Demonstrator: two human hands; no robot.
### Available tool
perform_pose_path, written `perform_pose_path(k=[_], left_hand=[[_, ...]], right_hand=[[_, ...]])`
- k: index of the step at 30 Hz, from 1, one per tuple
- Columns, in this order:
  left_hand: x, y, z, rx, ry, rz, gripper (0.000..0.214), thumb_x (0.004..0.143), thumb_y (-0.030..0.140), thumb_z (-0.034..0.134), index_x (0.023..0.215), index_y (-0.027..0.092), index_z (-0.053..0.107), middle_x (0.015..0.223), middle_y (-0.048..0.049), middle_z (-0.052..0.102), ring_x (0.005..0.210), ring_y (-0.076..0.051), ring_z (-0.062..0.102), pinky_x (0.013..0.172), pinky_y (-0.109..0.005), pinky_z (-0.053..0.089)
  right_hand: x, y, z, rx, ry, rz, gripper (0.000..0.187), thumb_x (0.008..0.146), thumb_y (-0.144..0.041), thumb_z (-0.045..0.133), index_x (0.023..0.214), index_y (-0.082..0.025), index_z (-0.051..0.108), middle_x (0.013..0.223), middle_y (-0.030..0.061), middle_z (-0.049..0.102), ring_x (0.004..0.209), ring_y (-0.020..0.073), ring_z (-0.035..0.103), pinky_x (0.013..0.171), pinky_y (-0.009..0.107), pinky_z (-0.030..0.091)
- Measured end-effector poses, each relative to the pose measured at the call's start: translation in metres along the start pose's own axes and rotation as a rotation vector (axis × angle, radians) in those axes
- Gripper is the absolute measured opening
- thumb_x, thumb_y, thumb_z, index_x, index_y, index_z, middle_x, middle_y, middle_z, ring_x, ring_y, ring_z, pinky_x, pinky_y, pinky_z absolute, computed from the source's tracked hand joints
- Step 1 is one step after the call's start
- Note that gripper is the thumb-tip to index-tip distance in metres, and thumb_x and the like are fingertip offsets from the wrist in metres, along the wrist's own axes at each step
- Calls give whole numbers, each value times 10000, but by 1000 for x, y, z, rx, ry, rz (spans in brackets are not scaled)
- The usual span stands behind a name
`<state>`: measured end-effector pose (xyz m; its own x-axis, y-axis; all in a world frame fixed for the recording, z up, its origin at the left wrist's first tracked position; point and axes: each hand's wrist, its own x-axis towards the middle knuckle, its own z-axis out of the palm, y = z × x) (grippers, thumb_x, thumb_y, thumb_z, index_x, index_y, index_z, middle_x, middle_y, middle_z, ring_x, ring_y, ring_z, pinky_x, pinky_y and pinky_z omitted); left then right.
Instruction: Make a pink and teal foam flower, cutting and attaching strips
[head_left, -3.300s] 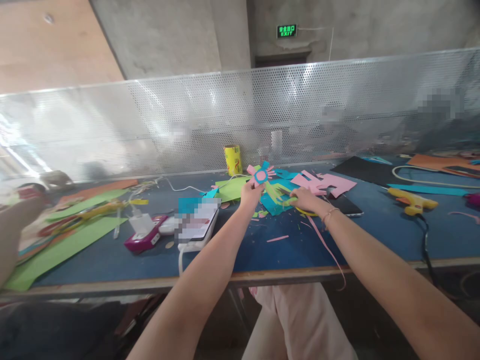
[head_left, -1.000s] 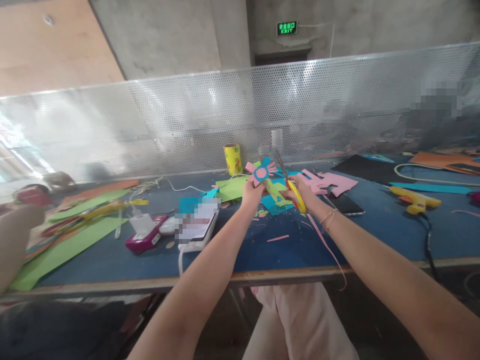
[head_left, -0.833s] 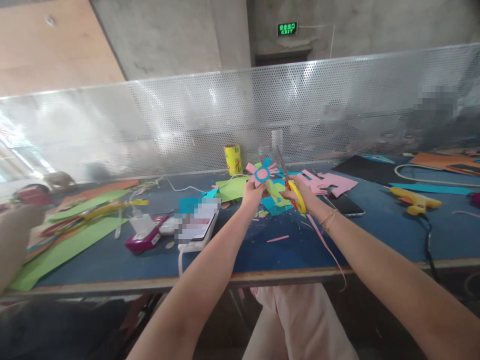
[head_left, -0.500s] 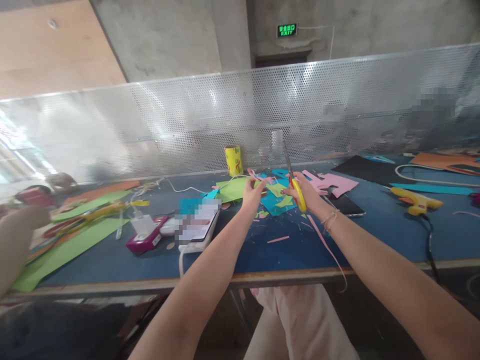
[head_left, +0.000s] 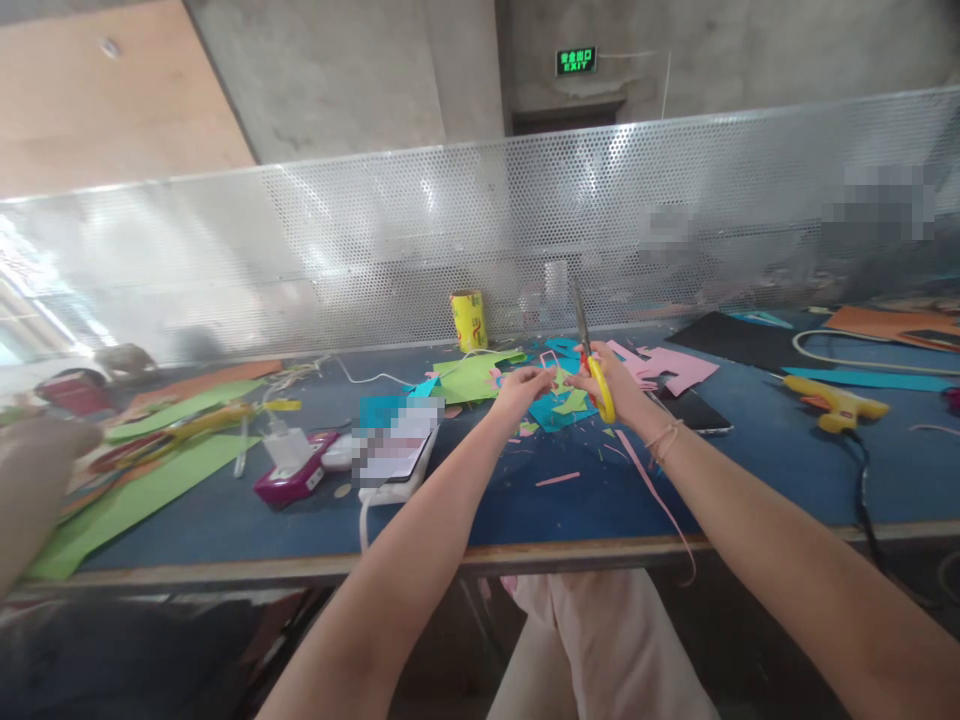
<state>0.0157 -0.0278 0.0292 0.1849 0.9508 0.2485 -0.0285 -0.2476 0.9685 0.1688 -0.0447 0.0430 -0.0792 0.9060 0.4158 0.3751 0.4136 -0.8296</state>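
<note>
My right hand [head_left: 611, 382] grips yellow-handled scissors [head_left: 592, 360], their blades pointing up and away toward the mesh screen. My left hand [head_left: 521, 386] hovers low over the pile of paper scraps [head_left: 559, 400], fingers curled, pinching a small pink piece that is mostly hidden. The pink and blue paper flower is turned edge-on or hidden behind my fingers. Both hands are close together over the blue tabletop [head_left: 570, 500].
A yellow roll [head_left: 468, 319] stands by the perforated metal screen [head_left: 480, 240]. Green sheets [head_left: 135, 480] lie left, with a magenta box [head_left: 289, 480] and a white device [head_left: 394, 455]. Pink cut paper [head_left: 664, 365], a black sheet [head_left: 742, 340] and a yellow glue gun [head_left: 832, 402] lie right.
My left hand has lowered and turned the paper flower down toward the scraps. My right hand picked up the scissors earlier and now holds them more upright.
</note>
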Motion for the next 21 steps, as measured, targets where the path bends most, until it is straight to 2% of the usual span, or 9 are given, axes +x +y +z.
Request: perform_pose_path(k=[3,8,13,17,21], left_hand=[[-2,-2,7,-18,-87,-1,329,581,473,644,605,148,603,577,-21,578,536,-83,476,543,-216,371],[-2,-2,6,-28,4,37,306,558,439,669,565,151,566,502,17,506,483,-69,430,507,-216,351],[-1,-1,3,23,10,43,253,582,391,656,591,150,581,496,26,490,477,-70,435,523,-225,375],[-2,-2,4,66,-13,62,216,594,358,646,598,151,582,520,17,517,496,-75,462,539,-228,398],[-1,-3,4,78,69,84,181,610,324,636,596,158,564,542,13,532,519,-87,496,563,-241,432]], right_hand=[[0,-1,1,-41,-33,-45,491,638,-356,630,1028,-181,389,516,-105,365,429,84,405,450,220,343],[2,5,4,-60,-62,-66,465,640,-344,632,1003,-188,387,513,-105,380,417,76,400,446,215,346],[3,8,5,-32,-72,-71,478,631,-358,631,998,-189,376,512,-109,383,407,75,389,442,215,343],[3,10,5,-25,-88,-89,491,626,-376,628,1002,-186,375,512,-110,379,410,78,387,443,214,341],[4,14,5,-17,-98,-90,504,625,-389,629,1012,-186,379,532,-102,393,439,87,423,469,224,361]])
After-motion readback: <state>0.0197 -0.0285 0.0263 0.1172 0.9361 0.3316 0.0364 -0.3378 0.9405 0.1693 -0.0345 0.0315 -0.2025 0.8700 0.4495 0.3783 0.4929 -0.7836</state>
